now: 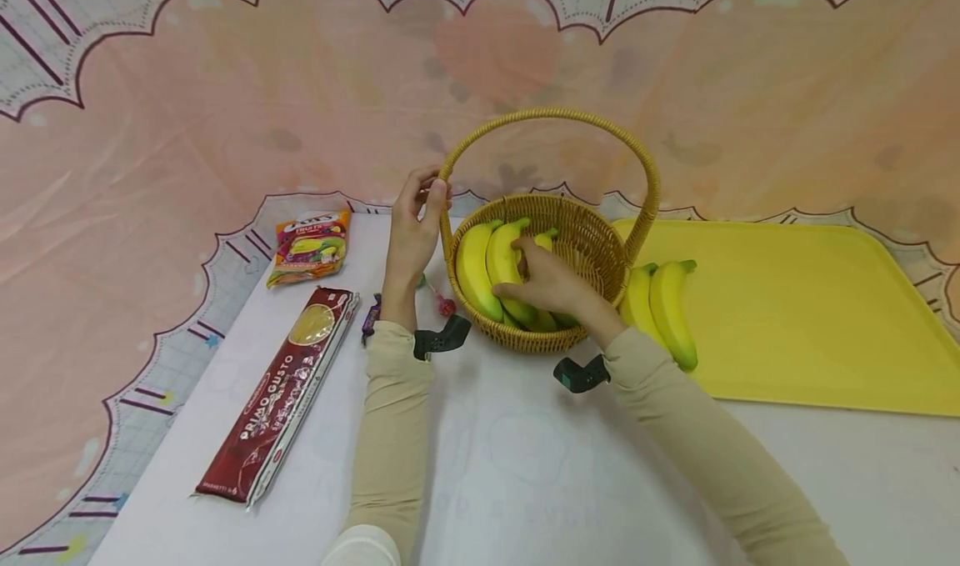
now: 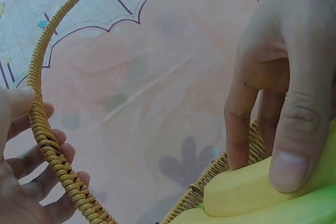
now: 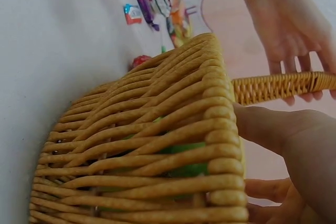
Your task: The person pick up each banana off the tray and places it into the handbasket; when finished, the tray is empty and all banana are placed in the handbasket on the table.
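A wicker basket [image 1: 517, 339] with a tall hooped handle [image 1: 551, 114] stands at the table's middle, holding several yellow bananas [image 1: 474, 270]. My left hand [image 1: 412, 237] holds the handle's left side; the left wrist view shows its thumb and fingers around the woven handle [image 2: 50, 150]. Inside the basket, my right hand [image 1: 551, 283] pinches a banana [image 1: 504, 257] between thumb and fingers, which the left wrist view shows close up on a banana [image 2: 247, 184]. In the right wrist view the basket's wall [image 3: 147, 156] hides much of that grasp.
Right of the basket, a yellow tray [image 1: 810, 316] carries bananas [image 1: 671, 312] at its left edge. On the left lie a red spaghetti pack [image 1: 281, 395] and a colourful fruit candy bag [image 1: 309, 247]. A red lollipop [image 1: 446, 306] and a purple-wrapped candy [image 1: 371, 320] lie near my left wrist.
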`<state>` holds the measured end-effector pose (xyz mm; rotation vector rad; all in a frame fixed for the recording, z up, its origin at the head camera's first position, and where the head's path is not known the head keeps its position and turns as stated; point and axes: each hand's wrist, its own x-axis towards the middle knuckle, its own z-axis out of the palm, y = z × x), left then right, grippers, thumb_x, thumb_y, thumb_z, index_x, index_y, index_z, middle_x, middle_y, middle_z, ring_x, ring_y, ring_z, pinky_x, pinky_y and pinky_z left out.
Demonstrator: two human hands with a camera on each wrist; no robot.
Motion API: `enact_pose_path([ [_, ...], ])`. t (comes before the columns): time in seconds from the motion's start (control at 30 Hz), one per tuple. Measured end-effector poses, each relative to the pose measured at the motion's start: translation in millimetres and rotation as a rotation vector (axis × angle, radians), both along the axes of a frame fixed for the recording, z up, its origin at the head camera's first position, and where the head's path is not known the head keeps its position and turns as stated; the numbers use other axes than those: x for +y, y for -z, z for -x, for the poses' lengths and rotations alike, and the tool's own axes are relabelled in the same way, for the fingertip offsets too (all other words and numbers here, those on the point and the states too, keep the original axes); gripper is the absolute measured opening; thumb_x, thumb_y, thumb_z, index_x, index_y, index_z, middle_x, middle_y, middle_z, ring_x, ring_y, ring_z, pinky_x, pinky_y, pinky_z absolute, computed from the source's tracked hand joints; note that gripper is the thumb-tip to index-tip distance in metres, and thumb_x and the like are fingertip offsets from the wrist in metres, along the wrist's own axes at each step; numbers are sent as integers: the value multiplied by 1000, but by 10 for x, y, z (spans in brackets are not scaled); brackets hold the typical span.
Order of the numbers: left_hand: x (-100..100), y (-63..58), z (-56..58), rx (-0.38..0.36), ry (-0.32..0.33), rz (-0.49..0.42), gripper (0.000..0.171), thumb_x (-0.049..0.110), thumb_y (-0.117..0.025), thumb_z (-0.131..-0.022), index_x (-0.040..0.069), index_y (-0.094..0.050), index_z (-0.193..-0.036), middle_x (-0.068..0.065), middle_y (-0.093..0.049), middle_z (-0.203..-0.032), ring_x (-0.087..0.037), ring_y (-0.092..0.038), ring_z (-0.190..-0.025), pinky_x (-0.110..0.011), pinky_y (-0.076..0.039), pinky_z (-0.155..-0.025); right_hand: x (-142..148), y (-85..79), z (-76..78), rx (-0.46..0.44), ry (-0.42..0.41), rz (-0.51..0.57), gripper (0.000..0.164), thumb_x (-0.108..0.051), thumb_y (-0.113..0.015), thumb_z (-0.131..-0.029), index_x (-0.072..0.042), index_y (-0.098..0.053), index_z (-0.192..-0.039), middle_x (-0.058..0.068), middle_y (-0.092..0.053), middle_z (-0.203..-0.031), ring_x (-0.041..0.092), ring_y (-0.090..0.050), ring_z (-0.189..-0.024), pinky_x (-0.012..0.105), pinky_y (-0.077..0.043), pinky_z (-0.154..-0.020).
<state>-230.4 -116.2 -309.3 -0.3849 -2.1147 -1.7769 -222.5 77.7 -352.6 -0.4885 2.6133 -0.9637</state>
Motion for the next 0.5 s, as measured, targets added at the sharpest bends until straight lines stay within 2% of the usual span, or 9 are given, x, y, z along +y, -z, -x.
enact_pose_path([
  [0.07,5,-3,7,1,4,-1,32,10,-46,-99,-7,-50,-126,-6,-54,-96,-6,-54,-87,-26,-50,-87,18,-5,-10,-5,-11,-7,80,-40,-67,-86,-2,-27,-144,11,-55,-104,20,-53,-80,28,-45,-66],
  [0.23,6,-3,20,1,14,-10,32,11,-45,-99,-7,-50,-125,-10,-55,-98,-6,-55,-88,-28,-50,-88,64,-26,-35,-34,-21,16,75,-41,-61,-90,-4,-26,-145,12,-57,-107,21,-54,-79,28,-45,-66],
  [0.3,1,1,20,-4,13,-13,32,11,-46,-99,-7,-50,-125,-7,-55,-97,-6,-55,-88,-32,-50,-90,83,-34,-42,-40,-18,29,71,-41,-57,-92,-5,-27,-145,13,-57,-110,21,-55,-82,29,-46,-68],
  [0.37,-4,5,20,-10,13,-14,32,11,-46,-99,-7,-50,-126,1,-54,-96,-6,-55,-89,-37,-50,-92,111,-43,-52,-37,-8,39,67,-41,-53,-94,-6,-28,-145,12,-58,-114,22,-57,-88,30,-47,-72],
  [0.5,-3,1,19,-11,24,-26,33,11,-46,-99,-7,-50,-126,7,-53,-93,-5,-54,-89,-44,-48,-94,207,-78,-82,-10,23,75,58,-38,-51,-96,-9,-34,-143,11,-58,-116,24,-59,-98,35,-50,-79],
])
